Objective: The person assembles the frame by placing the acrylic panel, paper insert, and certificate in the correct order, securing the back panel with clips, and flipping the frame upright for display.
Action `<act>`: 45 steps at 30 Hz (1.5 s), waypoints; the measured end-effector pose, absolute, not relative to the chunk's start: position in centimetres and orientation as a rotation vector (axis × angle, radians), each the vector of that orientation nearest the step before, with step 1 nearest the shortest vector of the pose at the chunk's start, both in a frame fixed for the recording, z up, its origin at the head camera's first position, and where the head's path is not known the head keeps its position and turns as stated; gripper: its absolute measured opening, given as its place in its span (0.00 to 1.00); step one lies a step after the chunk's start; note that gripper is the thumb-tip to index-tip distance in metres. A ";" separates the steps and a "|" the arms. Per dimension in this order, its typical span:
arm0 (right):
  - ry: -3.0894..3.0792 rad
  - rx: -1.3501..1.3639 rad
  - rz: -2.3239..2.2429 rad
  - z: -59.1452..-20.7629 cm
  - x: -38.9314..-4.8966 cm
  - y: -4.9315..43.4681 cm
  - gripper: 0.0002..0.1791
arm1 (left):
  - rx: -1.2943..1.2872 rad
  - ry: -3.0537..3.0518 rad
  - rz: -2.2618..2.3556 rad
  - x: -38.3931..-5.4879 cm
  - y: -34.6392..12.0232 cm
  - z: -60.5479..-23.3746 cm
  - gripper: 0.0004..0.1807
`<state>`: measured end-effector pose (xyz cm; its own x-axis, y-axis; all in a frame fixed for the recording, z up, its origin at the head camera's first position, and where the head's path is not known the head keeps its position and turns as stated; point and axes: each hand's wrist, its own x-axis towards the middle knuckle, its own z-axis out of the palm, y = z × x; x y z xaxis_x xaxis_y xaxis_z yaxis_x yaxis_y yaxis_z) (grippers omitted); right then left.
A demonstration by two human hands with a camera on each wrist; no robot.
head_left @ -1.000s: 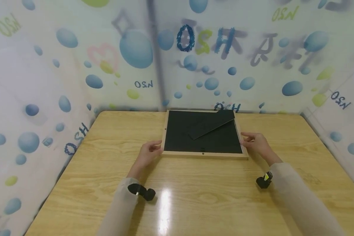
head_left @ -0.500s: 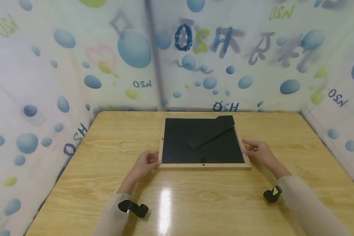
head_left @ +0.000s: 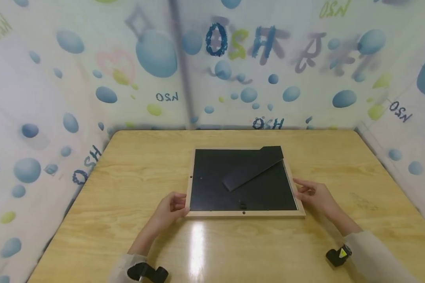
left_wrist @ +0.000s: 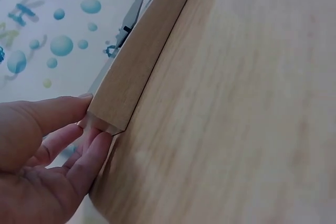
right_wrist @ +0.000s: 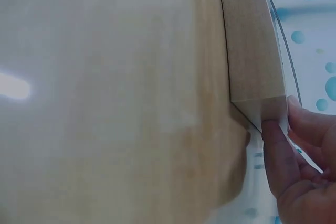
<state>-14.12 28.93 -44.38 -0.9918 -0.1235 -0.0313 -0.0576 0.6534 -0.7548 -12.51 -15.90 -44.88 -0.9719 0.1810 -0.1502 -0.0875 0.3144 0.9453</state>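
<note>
A pale backdrop printed with blue and green droplets and lettering wraps the far side and both flanks; before it spreads my wood-grain bench, glossy, with a streak of glare near me; on the bench, slightly right of the middle, a picture frame lies face down, its pale wooden border showing all round; within that border sits a black back panel; a folded black stand slants over the panel, its wide end at the far right corner.

My left hand is partly closed, thumb at the near left corner, fingers bent against the left side; my right hand is likewise partly closed, thumb and fingers pressed to the right side, a little further from me; between them they grip only the wood. Smallest are a dark clip on the panel and a dark dot in the near border.

To handle it well, I judge, I should match the pressure on both sides, keep the near edge square to me, and leave the stand untouched.
</note>
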 end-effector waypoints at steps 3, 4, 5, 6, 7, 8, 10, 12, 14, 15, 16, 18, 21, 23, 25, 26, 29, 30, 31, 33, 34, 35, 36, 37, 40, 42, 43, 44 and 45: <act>2.767 -0.155 -1.278 -44.2 -13.1 28.8 0.28 | 0.120 2.358 1.686 -11.7 -16.1 -44.9 0.19; 2.764 -0.158 -1.278 -44.2 -12.8 28.8 0.28 | 0.137 2.355 1.682 -11.4 -16.2 -44.9 0.20; 2.760 -0.156 -1.280 -44.2 -12.5 28.8 0.28 | 0.157 2.353 1.681 -11.1 -16.3 -44.8 0.20; 2.758 -0.150 -1.277 -44.2 -12.2 28.8 0.28 | 0.178 2.356 1.675 -10.7 -16.3 -44.7 0.20; 2.760 -0.144 -1.272 -44.2 -11.8 28.7 0.28 | 0.193 2.359 1.670 -10.4 -16.4 -44.6 0.21; 2.764 -0.138 -1.266 -44.2 -11.5 28.7 0.28 | 0.207 2.366 1.664 -10.1 -16.4 -44.5 0.21; 2.774 -0.132 -1.255 -44.2 -10.9 28.6 0.28 | 0.214 2.395 1.645 -9.5 -16.4 -44.2 0.21; 2.785 -0.125 -1.238 -44.1 -10.4 28.4 0.27 | 0.191 2.435 1.614 -9.0 -16.2 -43.9 0.21; 2.806 -0.147 -1.213 -43.9 -10.0 28.3 0.27 | 0.165 2.494 1.576 -8.7 -16.0 -43.5 0.21; 2.822 -0.169 -1.192 -43.7 -9.8 28.2 0.27 | 0.163 2.535 1.553 -8.6 -15.8 -43.3 0.21; 2.837 -0.192 -1.167 -43.5 -9.8 28.1 0.26 | 0.165 2.577 1.528 -8.5 -15.7 -43.1 0.22; 2.883 -0.242 -1.105 -43.1 -9.8 27.9 0.25 | 0.192 2.675 1.468 -8.4 -15.3 -42.8 0.22; 2.939 -0.315 -1.052 -42.3 -10.0 27.5 0.23 | 0.286 2.805 1.381 -8.3 -14.7 -42.3 0.22; 2.953 -0.354 -1.056 -41.9 -10.1 27.1 0.22 | 0.359 2.860 1.333 -8.2 -14.2 -42.0 0.20; 2.930 -0.407 -1.082 -41.5 -10.2 26.6 0.20 | 0.424 2.871 1.313 -8.2 -13.7 -41.7 0.18; 2.909 -0.440 -1.085 -41.3 -10.2 26.2 0.19 | 0.450 2.864 1.300 -8.2 -13.4 -41.5 0.17; 2.794 -0.574 -1.101 -41.0 -10.2 25.0 0.16 | 0.540 2.791 1.259 -8.3 -12.4 -41.0 0.13; 2.743 -0.622 -1.097 -40.9 -10.2 24.6 0.15 | 0.571 2.760 1.241 -8.3 -12.1 -40.9 0.11; 2.693 -0.669 -1.092 -40.9 -10.2 24.2 0.14 | 0.605 2.729 1.219 -8.4 -11.7 -40.8 0.10; 2.596 -0.743 -1.088 -40.9 -10.2 23.4 0.13 | 0.678 2.690 1.165 -8.4 -11.0 -40.7 0.08; 2.551 -0.765 -1.084 -40.9 -10.2 23.1 0.13 | 0.704 2.676 1.144 -8.5 -10.7 -40.6 0.07; 2.515 -0.781 -1.077 -40.9 -10.2 22.8 0.12 | 0.730 2.672 1.120 -8.5 -10.4 -40.7 0.06; 2.488 -0.787 -1.069 -40.9 -10.1 22.5 0.11 | 0.743 2.669 1.096 -8.5 -10.1 -40.7 0.06; 2.472 -0.794 -1.060 -40.9 -10.1 22.3 0.10 | 0.753 2.673 1.071 -8.5 -9.9 -40.7 0.05; 2.445 -0.797 -1.039 -40.9 -10.2 21.8 0.07 | 0.756 2.693 1.012 -8.5 -9.5 -40.9 0.04; 2.444 -0.802 -1.021 -41.0 -10.2 21.7 0.05 | 0.754 2.714 0.973 -8.5 -9.4 -40.9 0.04; 2.439 -0.801 -1.018 -41.1 -10.3 21.6 0.04 | 0.756 2.728 0.954 -8.4 -9.3 -41.0 0.04; 2.436 -0.801 -1.017 -41.2 -10.3 21.6 0.04 | 0.755 2.742 0.936 -8.4 -9.3 -41.0 0.04; 2.432 -0.798 -1.014 -41.2 -10.3 21.6 0.03 | 0.757 2.755 0.924 -8.4 -9.3 -41.0 0.04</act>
<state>-10.31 21.55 -41.22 -0.7636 -0.6327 -0.1288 -0.3538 0.5769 -0.7362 -8.42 -9.32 -41.00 -0.8639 0.5029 0.0270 0.4176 0.6853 0.5967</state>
